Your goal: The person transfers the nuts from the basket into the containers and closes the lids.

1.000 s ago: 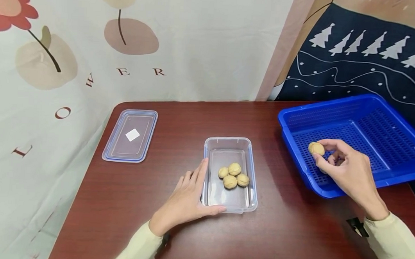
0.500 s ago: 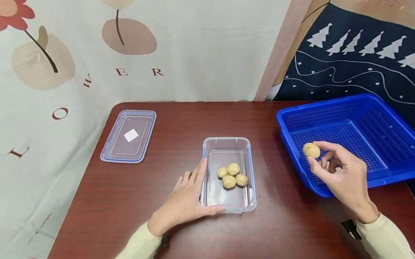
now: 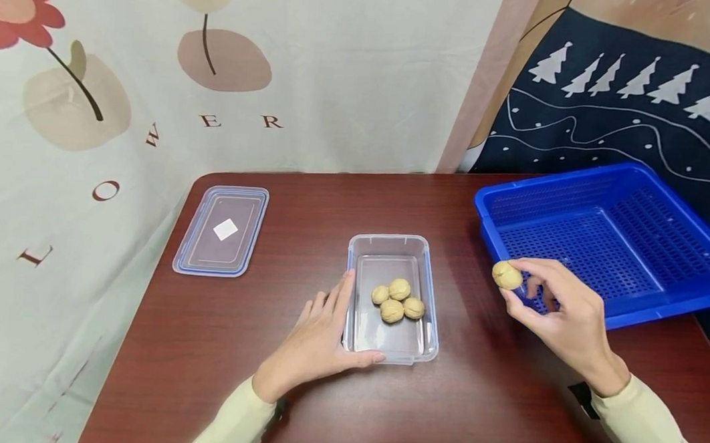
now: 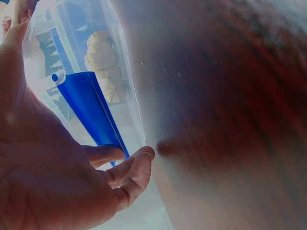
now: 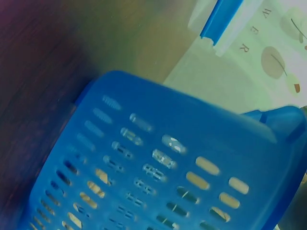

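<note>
A clear plastic food container (image 3: 385, 340) with several walnuts (image 3: 392, 310) inside stands mid-table. My left hand (image 3: 315, 340) rests against its left wall with extended fingers, the thumb along the front edge. In the left wrist view those fingers (image 4: 136, 177) lie by the blue clip (image 4: 93, 105), and walnuts (image 4: 101, 55) show through the wall. Between thumb and index finger my right hand (image 3: 567, 313) pinches another walnut (image 3: 507, 275), held over the near left rim of a blue perforated basket (image 3: 627, 316). The right wrist view shows the basket's wall (image 5: 158, 105) but no hand.
A clear lid with a blue seal (image 3: 218, 231) and white sticker lies at the table's back left. Printed cloth (image 3: 350, 81) hangs behind the dark red-brown table (image 3: 307, 212). The basket fills the table's right side.
My right hand has carried the pinched walnut left and toward me, from over the basket's interior to its near left rim. The left hand, container and walnuts inside stay put.
</note>
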The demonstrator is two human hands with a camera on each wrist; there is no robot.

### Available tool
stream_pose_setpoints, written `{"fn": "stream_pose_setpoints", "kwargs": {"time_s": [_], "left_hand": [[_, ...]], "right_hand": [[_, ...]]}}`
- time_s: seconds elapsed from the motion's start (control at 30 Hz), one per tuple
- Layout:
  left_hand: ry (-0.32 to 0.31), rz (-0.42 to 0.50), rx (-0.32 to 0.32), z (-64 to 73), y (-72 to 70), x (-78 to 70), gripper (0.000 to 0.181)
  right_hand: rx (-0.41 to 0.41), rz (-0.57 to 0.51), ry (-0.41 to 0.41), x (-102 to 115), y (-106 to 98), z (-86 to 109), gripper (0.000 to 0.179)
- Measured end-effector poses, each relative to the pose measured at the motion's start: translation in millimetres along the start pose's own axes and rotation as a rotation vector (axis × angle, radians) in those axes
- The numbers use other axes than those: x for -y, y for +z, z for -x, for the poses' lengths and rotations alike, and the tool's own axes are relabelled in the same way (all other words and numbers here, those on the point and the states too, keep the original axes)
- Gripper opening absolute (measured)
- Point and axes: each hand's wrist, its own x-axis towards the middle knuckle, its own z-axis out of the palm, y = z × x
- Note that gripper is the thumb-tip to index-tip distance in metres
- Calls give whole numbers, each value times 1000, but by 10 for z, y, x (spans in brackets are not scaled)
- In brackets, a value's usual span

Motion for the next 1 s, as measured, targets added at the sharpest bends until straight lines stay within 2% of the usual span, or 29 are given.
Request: {"fn": "stream_pose_setpoints", "kwargs": {"time_s": [0.2,0.43,0.73,1.0], "left_hand": [[-6,2,1,-5,3,2,143],[-14,1,7,-4,9,7,145],[-6,-3,6,-17,19,0,145],[-13,-4,16,-24,16,-1,145]], "right_hand": [[59,-16,-25,-35,53,60,52],[133,-88,28,-31,99,137,52],[161,-129,68,129,184,142,51],[230,-162,83,114,254,180,38]]}}
